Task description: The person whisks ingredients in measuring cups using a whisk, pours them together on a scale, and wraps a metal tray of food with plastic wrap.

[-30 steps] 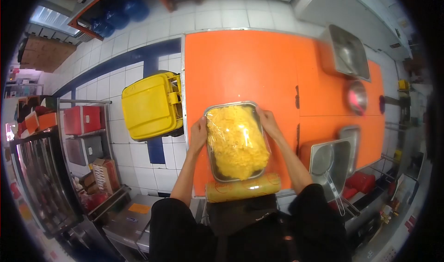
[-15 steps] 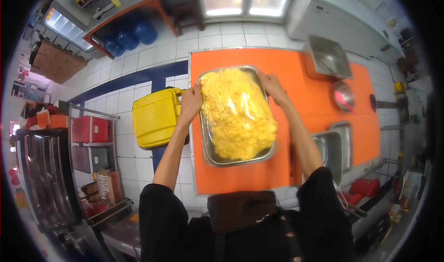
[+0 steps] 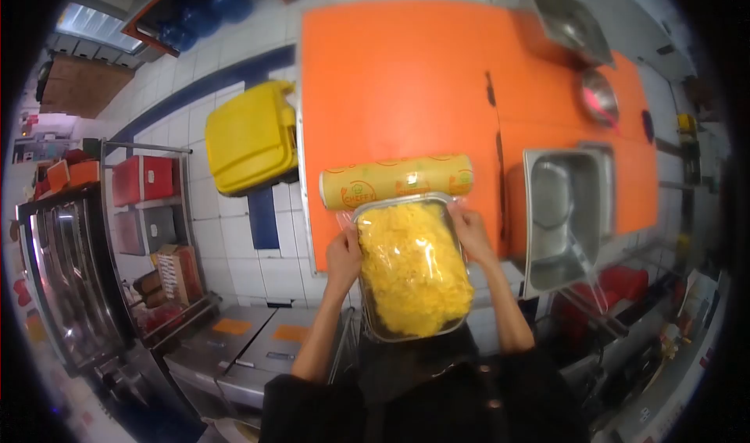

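A metal tray [image 3: 366,302] heaped with yellow food [image 3: 414,271] under clear plastic film is held close to my body, past the table's near edge. My left hand [image 3: 344,257] grips its upper left side, and my right hand [image 3: 471,234] grips its upper right corner. Just beyond the tray, a yellow roll of film [image 3: 398,179] with red print lies across the orange table [image 3: 391,76]. Some loose film shows by my left hand.
On the right of the table are a deep metal pan [image 3: 566,25], a steel bowl [image 3: 600,95] with something pink, and a metal container [image 3: 539,263] with a strainer [image 3: 553,197]. A yellow bin [image 3: 250,138] stands left of the table.
Both hands have brought the tray from above the table back toward my body. The film roll, hidden half a second ago, now shows beyond the tray; one second ago it lay on the near side.
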Tool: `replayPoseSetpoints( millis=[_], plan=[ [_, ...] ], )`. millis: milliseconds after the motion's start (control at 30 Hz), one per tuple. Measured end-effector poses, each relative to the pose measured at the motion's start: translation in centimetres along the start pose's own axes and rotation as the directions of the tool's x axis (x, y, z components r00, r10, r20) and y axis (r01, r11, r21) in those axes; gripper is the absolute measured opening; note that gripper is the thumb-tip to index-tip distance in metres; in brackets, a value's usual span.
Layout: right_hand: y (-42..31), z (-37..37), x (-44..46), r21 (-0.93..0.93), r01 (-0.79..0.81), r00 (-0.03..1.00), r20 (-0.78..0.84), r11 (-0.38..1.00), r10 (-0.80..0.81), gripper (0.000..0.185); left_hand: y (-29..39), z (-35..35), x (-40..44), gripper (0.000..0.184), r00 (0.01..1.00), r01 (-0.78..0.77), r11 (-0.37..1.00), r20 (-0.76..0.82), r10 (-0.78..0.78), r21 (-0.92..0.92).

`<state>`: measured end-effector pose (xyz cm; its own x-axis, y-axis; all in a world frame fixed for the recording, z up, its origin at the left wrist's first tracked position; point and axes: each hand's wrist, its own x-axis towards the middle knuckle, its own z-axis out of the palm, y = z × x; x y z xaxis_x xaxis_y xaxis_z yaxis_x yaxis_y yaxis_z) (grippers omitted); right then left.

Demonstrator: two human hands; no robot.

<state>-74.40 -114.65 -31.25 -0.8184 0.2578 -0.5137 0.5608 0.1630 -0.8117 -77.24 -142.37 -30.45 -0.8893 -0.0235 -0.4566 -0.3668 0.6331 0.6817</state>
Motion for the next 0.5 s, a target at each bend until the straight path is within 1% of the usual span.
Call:
replayPoseSetpoints(
  millis=[33, 100, 233, 300, 333, 367, 400, 433, 467, 500],
  plan=[
    [1.7, 0.0, -0.6, 0.001, -0.021, 1.0, -0.003, 1.0, 0.021, 0.057, -0.9, 1.0, -0.6, 0.05, 1.0, 0.011, 1.0, 0.018, -0.011, 0.006],
    [3.1, 0.1, -0.9, 0.002, -0.016, 1.0, 0.014, 1.0, 0.016, 0.055, -2.4, 2.7, -1.1, 0.049, 0.994, -0.092, 0.989, -0.068, 0.085, -0.117],
    [3.5, 0.2, -1.3, 0.005, 0.0, 1.0, 0.009, 1.0, 0.0, 0.054, -3.6, 3.1, -1.2, 0.05, 0.987, -0.136, 0.987, -0.095, 0.128, -0.083],
    [4.7, 0.6, -0.8, 0.042, 0.072, 0.997, -0.016, 0.996, -0.071, 0.053, -3.5, 2.5, -1.0, 0.044, 1.0, 0.01, 0.997, -0.01, -0.01, -0.075],
    [5.1, 0.6, -0.8, 0.049, 0.083, 0.996, -0.022, 0.995, -0.082, 0.053, -3.2, 2.3, -0.9, 0.044, 1.0, -0.003, 0.997, -0.016, 0.002, -0.072],
    [4.9, 0.6, -0.7, 0.012, 0.121, 0.992, -0.033, 0.993, -0.12, 0.053, -2.7, 2.0, -0.6, 0.041, 0.962, -0.126, 0.984, -0.259, 0.09, -0.127],
    [4.7, 0.6, -0.7, -0.027, 0.156, 0.987, -0.041, 0.987, -0.157, 0.052, -2.3, 1.6, -0.1, 0.04, 0.859, -0.257, 0.954, -0.489, 0.152, -0.154],
    [4.5, 0.7, -0.8, -0.023, 0.173, 0.984, -0.046, 0.985, -0.174, 0.052, -2.5, 1.4, 1.2, 0.04, 0.851, -0.272, 0.95, -0.498, 0.165, -0.151],
    [4.3, 0.9, -1.1, 0.031, 0.19, 0.979, -0.083, 0.981, -0.187, 0.052, -3.5, 1.3, 3.2, 0.04, 0.865, -0.279, 0.919, -0.49, 0.113, -0.28],
    [4.0, 1.2, -1.2, 0.084, 0.211, 0.973, -0.118, 0.974, -0.2, 0.052, -2.8, 0.6, 4.8, 0.042, 0.878, -0.283, 0.869, -0.474, 0.064, -0.406]
  ],
)
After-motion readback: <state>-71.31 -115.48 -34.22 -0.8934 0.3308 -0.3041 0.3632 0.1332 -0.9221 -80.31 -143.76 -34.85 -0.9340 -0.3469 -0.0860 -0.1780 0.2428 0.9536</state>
